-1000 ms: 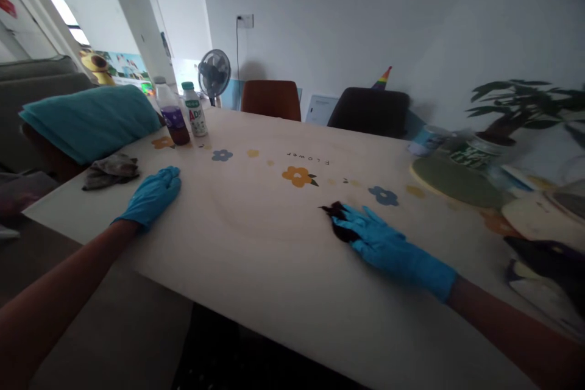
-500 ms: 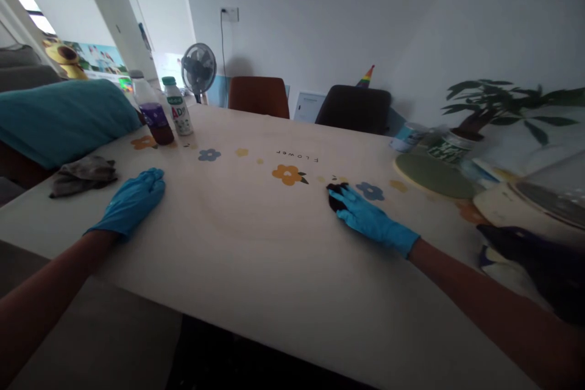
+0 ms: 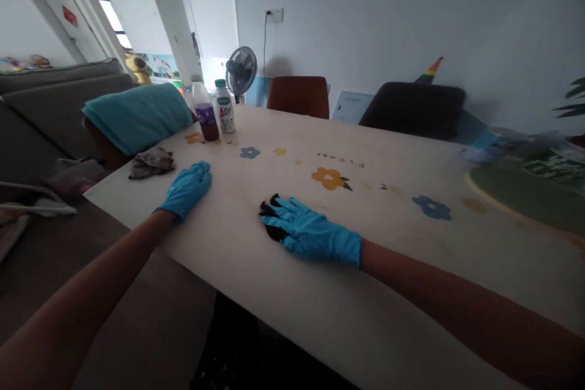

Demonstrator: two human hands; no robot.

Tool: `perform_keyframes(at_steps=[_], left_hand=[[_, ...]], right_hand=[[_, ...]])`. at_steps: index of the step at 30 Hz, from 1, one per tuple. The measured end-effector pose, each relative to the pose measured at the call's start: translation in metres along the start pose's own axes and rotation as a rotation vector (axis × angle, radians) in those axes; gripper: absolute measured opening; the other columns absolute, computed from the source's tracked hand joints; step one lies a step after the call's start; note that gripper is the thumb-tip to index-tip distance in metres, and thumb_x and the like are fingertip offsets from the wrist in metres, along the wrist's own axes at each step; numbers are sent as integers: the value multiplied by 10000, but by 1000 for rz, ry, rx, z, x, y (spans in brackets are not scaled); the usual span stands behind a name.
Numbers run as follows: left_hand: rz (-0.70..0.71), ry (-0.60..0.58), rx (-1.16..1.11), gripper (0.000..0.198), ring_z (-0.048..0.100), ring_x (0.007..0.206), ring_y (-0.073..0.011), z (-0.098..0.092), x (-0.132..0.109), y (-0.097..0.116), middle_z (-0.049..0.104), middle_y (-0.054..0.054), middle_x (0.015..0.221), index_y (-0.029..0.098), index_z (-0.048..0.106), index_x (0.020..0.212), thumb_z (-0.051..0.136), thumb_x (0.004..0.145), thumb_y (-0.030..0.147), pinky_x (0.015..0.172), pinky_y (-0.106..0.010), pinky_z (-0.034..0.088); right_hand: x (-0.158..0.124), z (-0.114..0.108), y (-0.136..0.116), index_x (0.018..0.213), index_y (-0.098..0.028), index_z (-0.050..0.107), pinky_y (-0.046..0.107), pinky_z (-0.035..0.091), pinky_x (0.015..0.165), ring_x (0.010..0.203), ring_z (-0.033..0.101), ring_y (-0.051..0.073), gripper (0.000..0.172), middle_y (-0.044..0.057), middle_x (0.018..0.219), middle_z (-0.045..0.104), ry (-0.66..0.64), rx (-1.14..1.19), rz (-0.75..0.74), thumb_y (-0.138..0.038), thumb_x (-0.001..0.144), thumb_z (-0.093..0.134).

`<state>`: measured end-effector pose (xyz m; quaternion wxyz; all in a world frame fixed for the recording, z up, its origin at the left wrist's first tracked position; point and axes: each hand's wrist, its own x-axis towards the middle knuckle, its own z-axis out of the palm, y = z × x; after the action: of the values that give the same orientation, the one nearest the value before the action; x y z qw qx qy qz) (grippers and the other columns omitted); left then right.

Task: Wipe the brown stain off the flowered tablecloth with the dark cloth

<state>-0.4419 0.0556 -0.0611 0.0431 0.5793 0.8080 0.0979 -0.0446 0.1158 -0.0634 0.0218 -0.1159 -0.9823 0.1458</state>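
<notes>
Both my hands wear blue gloves and rest on a cream table [image 3: 283, 292] printed with flowers. My right hand [image 3: 311, 233] lies palm down with its fingers pressed onto a small dark cloth [image 3: 270, 220], which pokes out under the fingertips near the table's middle. My left hand [image 3: 187, 187] lies flat on the table near the left edge, fingers together, holding nothing. A crumpled grey rag [image 3: 152, 161] sits a little to the left of it.
Two bottles [image 3: 216, 111] stand at the far left of the table, beside a teal cushion [image 3: 137, 116]. A fan [image 3: 241, 70], a brown chair [image 3: 299, 96] and a black chair [image 3: 414, 111] are behind. A green mat [image 3: 525, 195] and blurred jars lie at the right.
My right hand has slid the dark cloth leftward and nearer across the table, from beside the blue flower to the table's middle. My left hand has stayed put. The view has swung left.
</notes>
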Motion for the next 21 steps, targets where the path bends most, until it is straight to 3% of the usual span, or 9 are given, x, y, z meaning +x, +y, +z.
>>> perform_keyframes(at_steps=[3,8,12,16,21], left_hand=[[3,13,-32,646,401,1775,-288,0,0,-1,381,-200,1911,-4,465,1805,336,1251,302,1486,-423,221],[19,27,-60,642,420,1765,-290,-1,0,-2,409,-191,1900,-1,489,1795,353,1252,315,1488,-429,230],[19,36,-69,640,425,1763,-276,-2,-1,-1,408,-181,1901,15,499,1795,360,1253,326,1488,-433,236],[9,6,-56,660,407,1774,-274,-6,-2,1,378,-182,1915,8,464,1815,349,1250,330,1494,-419,219],[2,-5,-12,680,395,1782,-276,-10,-6,8,376,-185,1917,-16,445,1818,325,1235,312,1498,-384,199]], right_hand=[[53,1,-4,1859,-231,478,697,224,1465,1811,238,411,701,132,1921,344,11,-47,11,-373,1180,572],[142,-7,3,1860,-186,463,659,256,1472,1809,252,413,673,113,1932,323,24,-67,201,-368,1216,529],[185,-20,12,1854,-159,445,720,246,1458,1806,258,422,645,97,1939,307,56,8,318,-352,1240,485],[180,-24,12,1846,-223,475,758,226,1451,1813,238,417,628,59,1942,309,11,43,252,-353,1233,518],[113,-6,6,1783,-361,592,783,211,1448,1798,286,412,650,15,1888,418,-10,87,149,-311,1140,675]])
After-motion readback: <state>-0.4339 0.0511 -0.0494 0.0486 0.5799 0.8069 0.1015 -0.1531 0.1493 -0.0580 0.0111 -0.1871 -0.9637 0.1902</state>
